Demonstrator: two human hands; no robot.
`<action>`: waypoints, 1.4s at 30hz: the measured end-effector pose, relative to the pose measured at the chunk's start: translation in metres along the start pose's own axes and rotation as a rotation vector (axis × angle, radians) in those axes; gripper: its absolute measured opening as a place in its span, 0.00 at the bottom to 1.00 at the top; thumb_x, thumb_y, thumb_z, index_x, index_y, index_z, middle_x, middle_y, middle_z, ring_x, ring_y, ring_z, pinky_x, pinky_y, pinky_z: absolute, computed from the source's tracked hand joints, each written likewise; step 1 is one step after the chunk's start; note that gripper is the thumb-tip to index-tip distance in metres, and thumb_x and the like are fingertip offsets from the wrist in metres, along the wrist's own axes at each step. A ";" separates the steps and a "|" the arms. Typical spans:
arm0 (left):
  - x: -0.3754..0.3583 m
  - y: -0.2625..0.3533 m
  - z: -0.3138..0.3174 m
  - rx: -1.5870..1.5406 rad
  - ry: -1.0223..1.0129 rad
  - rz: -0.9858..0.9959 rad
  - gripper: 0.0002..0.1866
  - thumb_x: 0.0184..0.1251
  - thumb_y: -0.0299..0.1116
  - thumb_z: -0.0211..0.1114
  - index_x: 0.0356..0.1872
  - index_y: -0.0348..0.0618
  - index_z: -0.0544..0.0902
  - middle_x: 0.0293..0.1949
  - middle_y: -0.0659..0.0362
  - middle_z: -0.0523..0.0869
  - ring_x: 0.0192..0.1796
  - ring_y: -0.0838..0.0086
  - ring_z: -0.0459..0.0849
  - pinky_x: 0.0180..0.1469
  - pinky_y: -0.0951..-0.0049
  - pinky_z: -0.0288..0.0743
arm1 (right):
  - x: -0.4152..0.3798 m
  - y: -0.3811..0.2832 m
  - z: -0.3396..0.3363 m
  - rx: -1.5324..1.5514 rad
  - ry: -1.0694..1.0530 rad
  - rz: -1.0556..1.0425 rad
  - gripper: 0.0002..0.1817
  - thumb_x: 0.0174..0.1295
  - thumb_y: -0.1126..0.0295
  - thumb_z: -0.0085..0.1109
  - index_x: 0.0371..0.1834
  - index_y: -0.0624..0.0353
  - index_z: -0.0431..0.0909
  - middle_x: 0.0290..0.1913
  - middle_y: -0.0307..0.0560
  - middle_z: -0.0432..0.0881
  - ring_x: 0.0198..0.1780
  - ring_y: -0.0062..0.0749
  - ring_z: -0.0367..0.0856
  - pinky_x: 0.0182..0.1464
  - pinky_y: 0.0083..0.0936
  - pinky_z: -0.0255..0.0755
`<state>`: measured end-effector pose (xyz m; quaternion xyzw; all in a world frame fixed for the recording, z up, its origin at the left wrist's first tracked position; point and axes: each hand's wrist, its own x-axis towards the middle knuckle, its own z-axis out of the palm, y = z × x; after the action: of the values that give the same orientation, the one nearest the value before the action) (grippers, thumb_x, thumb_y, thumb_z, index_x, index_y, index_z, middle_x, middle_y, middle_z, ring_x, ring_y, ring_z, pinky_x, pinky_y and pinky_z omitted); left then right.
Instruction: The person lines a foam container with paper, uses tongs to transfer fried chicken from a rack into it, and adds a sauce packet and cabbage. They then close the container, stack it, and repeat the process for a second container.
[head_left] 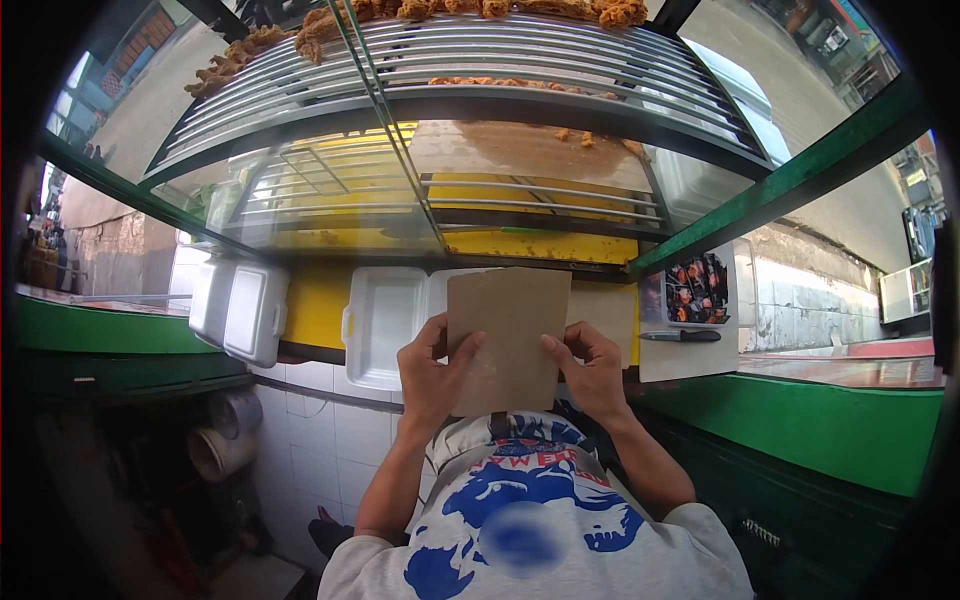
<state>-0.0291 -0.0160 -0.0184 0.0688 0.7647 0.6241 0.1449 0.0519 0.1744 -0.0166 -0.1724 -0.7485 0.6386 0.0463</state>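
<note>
A sheet of brown paper (510, 320) is held up in front of my body, one hand at each side edge. My left hand (432, 365) grips its left edge, thumb lying on the near face and fingers behind. On the opposite edge, my right hand (588, 365) pinches the paper in the same way. Behind the sheet and to its left, an opened white foam box (385, 325) lies on the yellow counter, partly covered by the paper and my left hand. More brown paper (605, 310) lies flat to the right of the sheet.
Closed white foam boxes (250, 315) stand at the left. A clear tub of small dark sachets (697, 290) and a black-handled knife (680, 337) are at the right. Ahead rises a glass case with metal racks (480, 65) bearing fried chicken (460, 10). Green frame bars (790, 195) flank it.
</note>
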 end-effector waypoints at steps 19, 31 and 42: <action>0.036 -0.042 -0.022 0.640 0.014 0.154 0.31 0.56 0.31 0.71 0.62 0.38 0.72 0.54 0.47 0.78 0.53 0.61 0.79 0.56 0.58 0.70 | 0.035 0.055 0.073 -0.466 0.216 -0.253 0.08 0.62 0.76 0.59 0.35 0.67 0.70 0.37 0.55 0.72 0.35 0.54 0.77 0.37 0.40 0.70; 0.023 -0.071 -0.001 1.210 -0.369 0.464 0.38 0.67 0.51 0.55 0.72 0.37 0.61 0.73 0.45 0.61 0.77 0.59 0.54 0.72 0.32 0.23 | 0.030 0.048 0.075 -0.609 0.177 -0.183 0.14 0.58 0.73 0.62 0.44 0.63 0.71 0.47 0.58 0.70 0.44 0.57 0.77 0.43 0.42 0.73; 0.028 -0.061 -0.007 1.160 -0.457 0.448 0.38 0.60 0.42 0.61 0.71 0.37 0.63 0.72 0.47 0.64 0.76 0.62 0.60 0.72 0.31 0.25 | 0.051 0.007 0.054 -0.850 -0.385 0.152 0.48 0.43 0.64 0.73 0.71 0.53 0.59 0.57 0.68 0.71 0.50 0.65 0.78 0.54 0.46 0.75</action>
<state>-0.0537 -0.0277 -0.0800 0.4239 0.8940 0.0957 0.1095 -0.0097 0.1407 -0.0409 -0.1090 -0.9237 0.2977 -0.2149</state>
